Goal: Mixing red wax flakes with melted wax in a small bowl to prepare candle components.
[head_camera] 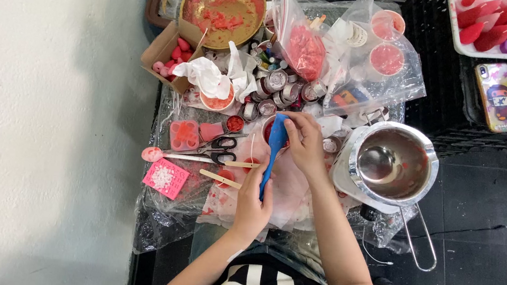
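Observation:
My left hand (252,207) grips the handle end of a blue spatula (274,148), whose blade reaches up to a small round tin of red wax (267,129). My right hand (305,144) pinches at the spatula blade and steadies that tin. Both hands work over a crumpled plastic sheet (289,192) stained pink. Just left of the spatula lie two wooden sticks (221,178) and black-handled scissors (221,149).
A steel pouring pot (393,163) with a wire handle stands to the right. A brass bowl of red wax bits (223,8), plastic bags, several small tins (276,87), pink moulds (166,178) and a cardboard box (167,54) crowd the table. A phone (499,96) lies on a black crate.

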